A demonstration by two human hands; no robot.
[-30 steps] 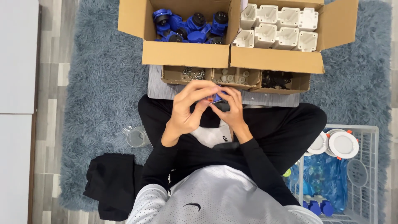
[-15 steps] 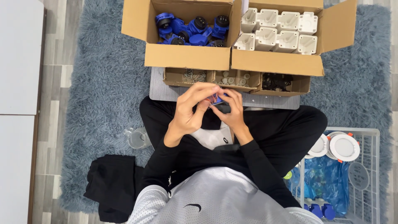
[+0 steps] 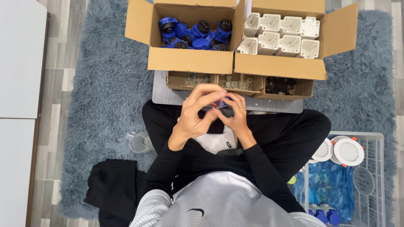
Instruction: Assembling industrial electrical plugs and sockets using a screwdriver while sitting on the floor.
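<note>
Assembling step in hand: small blue part [image 3: 219, 104] is pinched between fingertips of left hand [image 3: 194, 115] and right hand [image 3: 238, 115]; firm, aligned pressing is likely required next.

Your left hand [image 3: 194, 117] and right hand [image 3: 236, 115] close on a small blue part [image 3: 220, 103] that looks like smooth, slightly glossy plastic. You sit on a shaggy grey-blue rug [image 3: 105, 96], rough and deep-piled, over a matt wood-grain floor [image 3: 50, 126]. The two cardboard boxes [image 3: 191, 65] are plain matt brown paperboard; one holds glossy blue plastic fittings [image 3: 189, 35], the other matt off-white plastic housings [image 3: 280, 35]. Your sleeves [image 3: 168, 168] are soft black cloth, your jersey [image 3: 223, 201] perforated grey mesh. The wire basket [image 3: 370, 185] looks white-coated metal, holding crinkled glossy blue plastic bags [image 3: 330, 189].
</note>
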